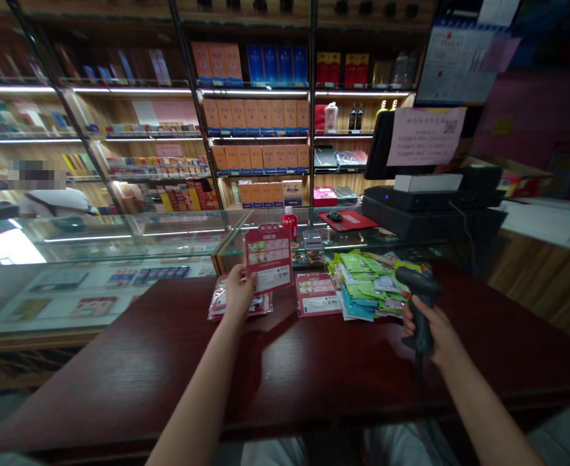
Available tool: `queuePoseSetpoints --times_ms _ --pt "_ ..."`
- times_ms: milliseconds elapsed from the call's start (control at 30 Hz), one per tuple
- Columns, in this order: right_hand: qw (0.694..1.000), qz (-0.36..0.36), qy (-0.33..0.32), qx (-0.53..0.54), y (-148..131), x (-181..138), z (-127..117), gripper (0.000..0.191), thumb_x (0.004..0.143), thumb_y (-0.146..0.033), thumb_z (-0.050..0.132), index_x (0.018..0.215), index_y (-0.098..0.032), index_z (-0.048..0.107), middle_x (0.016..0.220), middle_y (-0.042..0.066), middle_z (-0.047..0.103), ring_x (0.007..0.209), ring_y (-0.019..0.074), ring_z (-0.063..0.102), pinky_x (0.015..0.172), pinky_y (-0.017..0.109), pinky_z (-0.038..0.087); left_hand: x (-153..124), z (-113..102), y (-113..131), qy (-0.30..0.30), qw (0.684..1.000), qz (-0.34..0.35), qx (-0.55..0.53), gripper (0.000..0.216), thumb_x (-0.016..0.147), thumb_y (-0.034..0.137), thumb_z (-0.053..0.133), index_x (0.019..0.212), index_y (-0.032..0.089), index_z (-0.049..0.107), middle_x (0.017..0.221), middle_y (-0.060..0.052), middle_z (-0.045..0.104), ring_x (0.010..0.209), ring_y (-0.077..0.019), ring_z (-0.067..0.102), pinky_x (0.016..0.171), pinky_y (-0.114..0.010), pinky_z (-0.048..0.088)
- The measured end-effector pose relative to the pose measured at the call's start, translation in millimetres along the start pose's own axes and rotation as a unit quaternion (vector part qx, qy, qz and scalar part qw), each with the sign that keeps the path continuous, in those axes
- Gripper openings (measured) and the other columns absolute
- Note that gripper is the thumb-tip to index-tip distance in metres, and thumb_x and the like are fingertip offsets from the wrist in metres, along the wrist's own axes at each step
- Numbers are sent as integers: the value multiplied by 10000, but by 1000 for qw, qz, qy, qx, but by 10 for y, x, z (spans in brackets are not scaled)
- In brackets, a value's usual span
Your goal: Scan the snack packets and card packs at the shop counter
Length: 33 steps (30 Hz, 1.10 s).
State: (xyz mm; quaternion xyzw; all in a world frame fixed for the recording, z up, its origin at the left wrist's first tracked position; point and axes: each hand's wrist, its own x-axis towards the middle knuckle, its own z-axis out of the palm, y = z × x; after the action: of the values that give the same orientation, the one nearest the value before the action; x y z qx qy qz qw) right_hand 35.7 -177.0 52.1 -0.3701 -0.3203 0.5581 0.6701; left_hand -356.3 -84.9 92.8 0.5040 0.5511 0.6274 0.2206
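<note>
My left hand (241, 291) grips a flat pink packet (268, 259) by its lower left edge and holds it upright. A white label with a barcode shows on its lower part. Beneath that hand lies a stack of similar packets (217, 303) in clear wrapping. Wrapped around the handle of a dark barcode scanner (420, 291) are the fingers of my right hand (433, 327). The scanner's head points left, over a pile of green and blue packets (365, 281). Another pink packet (318, 295) rests flat between the stack and the pile.
A dark red wooden table (295, 388) spans the front. Behind it stand glass display counters (134, 236), a red bottle (289, 222) and a monitor (381, 145) with a paper sheet. Shelves of boxes (260, 158) line the back. A person (54, 200) is at far left. The scanner's cable hangs downward.
</note>
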Motion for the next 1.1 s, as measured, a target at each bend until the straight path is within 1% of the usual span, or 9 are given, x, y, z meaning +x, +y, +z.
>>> queuePoseSetpoints --times_ms 100,167,233,300,467,767,833,1000,1100 --pt "998 6 -3 -61 -18 -199 172 434 666 -431 812 962 -200 593 566 -52 562 411 91 496 366 195 423 -202 515 -126 -60 980 -43 -183 340 628 362 669 892 190 540 774 -27 676 660 -169 637 666 -322 518" --pt "996 16 -16 -92 -10 -323 267 426 676 -451 802 939 -192 589 562 -47 562 419 97 507 386 209 441 -309 786 -230 -78 962 -69 -252 372 608 371 720 882 180 556 767 -32 687 658 -162 646 690 -323 524" --pt "992 29 -32 -120 22 -434 340 462 662 -469 804 960 -186 593 562 -49 555 409 92 498 382 206 427 -382 973 -340 -66 948 -77 -302 399 596 384 756 874 172 564 801 -42 703 690 -160 662 725 -320 525" --pt "987 39 -51 -145 72 -529 391 479 667 -484 794 981 -185 589 553 -61 532 375 72 446 340 183 365 -423 1082 -440 -51 938 -84 -332 431 585 394 783 877 166 562 828 -48 712 716 -160 672 752 -320 524" --pt "978 67 -89 -175 212 -669 465 507 704 -508 753 1051 -185 574 535 -73 504 340 58 394 321 170 305 -433 1131 -597 -18 932 -91 -352 496 573 430 805 919 171 561 868 -48 719 772 -173 688 790 -329 527" --pt "967 55 -80 -235 340 -634 542 450 691 -531 750 907 -183 563 451 -83 481 314 76 395 318 184 308 -474 1122 -676 -9 933 -87 -350 426 615 381 783 906 171 554 833 -38 717 732 -156 678 769 -308 524" --pt "967 50 -79 -237 348 -621 549 441 698 -531 744 898 -185 557 455 -83 484 314 76 397 316 186 314 -482 1133 -675 -12 934 -86 -348 406 624 357 772 909 169 554 829 -38 716 721 -152 672 749 -297 521" --pt "970 51 -73 -225 332 -590 553 438 687 -534 751 878 -192 557 466 -82 484 310 78 398 309 190 301 -485 1150 -659 -4 942 -80 -326 300 646 328 741 816 166 554 771 -14 690 668 -127 645 669 -245 496" --pt "971 57 -71 -219 310 -583 551 432 690 -531 752 871 -191 556 473 -80 486 317 75 394 310 186 298 -486 1154 -655 -6 939 -86 -334 344 637 346 754 855 169 556 802 -23 698 696 -135 656 707 -268 512"
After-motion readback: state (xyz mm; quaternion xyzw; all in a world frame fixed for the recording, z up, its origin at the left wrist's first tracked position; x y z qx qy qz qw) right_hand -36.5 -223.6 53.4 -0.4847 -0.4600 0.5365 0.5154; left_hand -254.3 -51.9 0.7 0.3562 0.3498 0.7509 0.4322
